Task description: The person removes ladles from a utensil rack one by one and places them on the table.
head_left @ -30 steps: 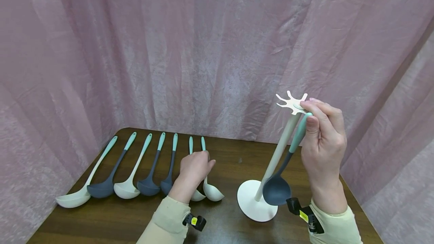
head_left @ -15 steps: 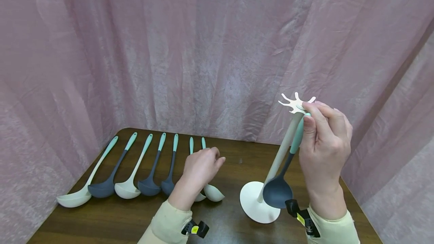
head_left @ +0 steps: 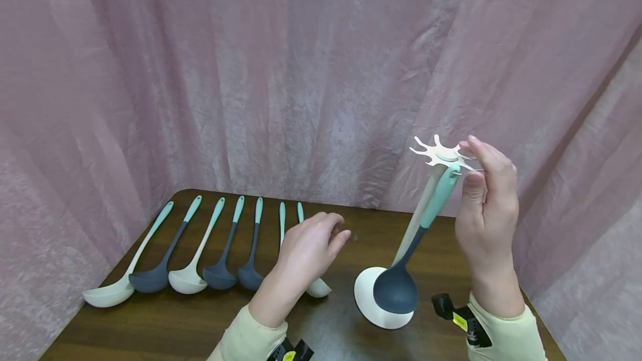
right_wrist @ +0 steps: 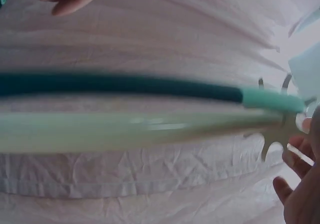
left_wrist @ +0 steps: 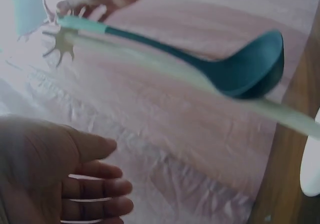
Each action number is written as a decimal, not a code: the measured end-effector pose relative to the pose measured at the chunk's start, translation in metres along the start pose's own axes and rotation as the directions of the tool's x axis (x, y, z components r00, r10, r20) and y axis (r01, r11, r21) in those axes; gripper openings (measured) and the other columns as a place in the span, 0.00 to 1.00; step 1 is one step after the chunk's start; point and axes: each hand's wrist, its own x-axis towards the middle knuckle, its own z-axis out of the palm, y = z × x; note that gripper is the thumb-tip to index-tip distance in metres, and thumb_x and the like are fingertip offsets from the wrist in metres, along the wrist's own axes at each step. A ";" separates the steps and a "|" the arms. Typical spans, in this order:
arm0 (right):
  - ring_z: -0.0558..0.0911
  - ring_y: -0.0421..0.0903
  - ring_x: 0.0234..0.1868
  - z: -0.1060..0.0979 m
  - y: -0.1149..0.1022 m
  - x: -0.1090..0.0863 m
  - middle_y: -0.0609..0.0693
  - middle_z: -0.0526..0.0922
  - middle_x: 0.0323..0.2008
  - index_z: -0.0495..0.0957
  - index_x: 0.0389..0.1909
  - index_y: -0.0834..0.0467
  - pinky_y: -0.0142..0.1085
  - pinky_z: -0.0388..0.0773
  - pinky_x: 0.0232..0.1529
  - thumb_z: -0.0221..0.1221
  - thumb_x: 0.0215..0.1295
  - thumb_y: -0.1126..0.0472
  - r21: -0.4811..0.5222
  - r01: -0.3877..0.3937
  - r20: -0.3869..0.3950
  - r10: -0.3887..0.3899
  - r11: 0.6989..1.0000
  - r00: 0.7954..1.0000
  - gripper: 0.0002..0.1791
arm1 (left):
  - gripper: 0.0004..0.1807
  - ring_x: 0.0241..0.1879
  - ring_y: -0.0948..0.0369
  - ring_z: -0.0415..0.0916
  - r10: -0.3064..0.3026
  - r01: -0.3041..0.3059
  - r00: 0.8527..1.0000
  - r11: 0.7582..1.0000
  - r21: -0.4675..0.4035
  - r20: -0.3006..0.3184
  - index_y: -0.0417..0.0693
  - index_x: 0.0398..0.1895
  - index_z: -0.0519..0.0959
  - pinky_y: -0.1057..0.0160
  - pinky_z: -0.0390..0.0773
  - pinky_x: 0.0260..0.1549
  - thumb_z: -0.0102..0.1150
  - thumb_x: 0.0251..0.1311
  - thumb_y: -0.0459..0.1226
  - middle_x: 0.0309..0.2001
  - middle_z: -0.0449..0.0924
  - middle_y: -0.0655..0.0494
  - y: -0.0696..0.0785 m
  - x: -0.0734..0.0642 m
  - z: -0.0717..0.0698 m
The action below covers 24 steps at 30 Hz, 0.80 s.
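Note:
A dark blue ladle [head_left: 396, 291] with a mint handle hangs by its handle hole from a prong of the white stand [head_left: 446, 152], with its bowl in front of the round base. My right hand [head_left: 489, 210] is beside the handle's top, fingers fairly straight and close to the prongs; the handle is free of its grip. Whether a fingertip touches a prong is unclear. My left hand [head_left: 311, 241] hovers above the table with loosely bent fingers and holds nothing. It partly covers two ladles, one with a pale bowl [head_left: 319, 288]; in the left wrist view its fingers [left_wrist: 97, 189] are spread.
On the brown table [head_left: 346, 249], several ladles lie in a row to the left, handles away from me: a white ladle [head_left: 186, 280], a dark ladle [head_left: 219, 276] and others alike. A pink curtain [head_left: 321, 82] stands behind the table's far edge.
My right hand has let go of the dark ladle's handle and moved slightly right; the ladle now hangs and its bowl has swung left. My left hand has drifted right, away from the row.

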 end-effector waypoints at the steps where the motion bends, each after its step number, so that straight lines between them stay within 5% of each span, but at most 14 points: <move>1: 0.80 0.53 0.65 -0.001 0.003 0.001 0.67 0.85 0.57 0.76 0.66 0.74 0.37 0.69 0.69 0.53 0.85 0.39 0.034 -0.016 0.010 0.015 0.999 1.000 0.38 | 0.12 0.36 0.62 0.83 0.011 -0.011 1.000 1.000 -0.025 -0.009 0.51 0.54 0.89 0.59 0.82 0.31 0.72 0.75 0.45 0.42 0.88 0.59 0.003 -0.001 -0.001; 7: 0.80 0.47 0.69 -0.006 0.020 0.004 0.56 0.86 0.62 0.75 0.69 0.74 0.40 0.69 0.74 0.53 0.84 0.39 0.168 -0.112 0.090 0.098 0.979 0.991 0.39 | 0.15 0.45 0.60 0.85 0.097 -0.104 0.994 0.977 -0.185 -0.050 0.51 0.59 0.87 0.56 0.85 0.40 0.70 0.76 0.45 0.50 0.89 0.57 0.022 -0.004 -0.006; 15: 0.81 0.53 0.69 -0.004 0.024 0.006 0.64 0.86 0.61 0.85 0.55 0.74 0.41 0.71 0.74 0.53 0.85 0.39 0.229 -0.058 0.122 0.030 0.972 0.992 0.37 | 0.18 0.54 0.60 0.85 0.201 -0.226 0.974 0.912 -0.341 -0.109 0.49 0.63 0.85 0.56 0.86 0.47 0.71 0.76 0.44 0.55 0.88 0.56 0.046 -0.008 0.002; 24: 0.84 0.55 0.65 0.000 0.026 0.004 0.66 0.87 0.51 0.87 0.50 0.73 0.43 0.76 0.70 0.54 0.84 0.40 0.187 0.007 0.079 -0.022 0.982 0.997 0.36 | 0.21 0.54 0.61 0.85 0.200 -0.222 0.975 0.903 -0.368 -0.099 0.49 0.66 0.83 0.57 0.86 0.48 0.70 0.77 0.46 0.56 0.87 0.57 0.064 -0.010 0.018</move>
